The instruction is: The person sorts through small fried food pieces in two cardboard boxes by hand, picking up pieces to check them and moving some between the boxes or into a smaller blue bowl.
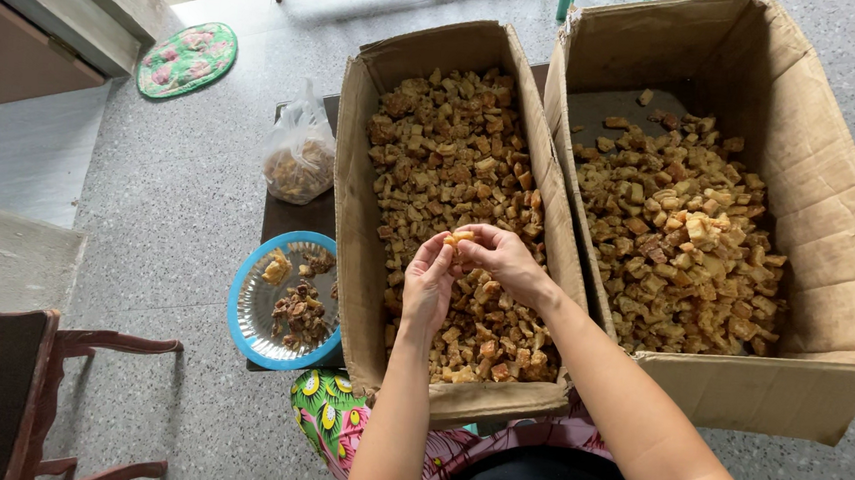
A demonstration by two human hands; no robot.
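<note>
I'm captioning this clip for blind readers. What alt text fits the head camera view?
Two bare hands, left hand and right hand, pinch a small golden chunk over a cardboard box full of brown fried pieces. A second, larger box of similar pieces stands to its right; a blue-rimmed plate and a plastic bag sit to the left.

I see a blue-rimmed plate (247, 288) holding dark scraps on the low table (289, 215), just left of the boxes; behind it sits a knotted plastic bag (299, 156) of brown pieces; a round flowered mat (187, 59) lies on the floor; a wooden chair (86, 387) stands lower left.
</note>
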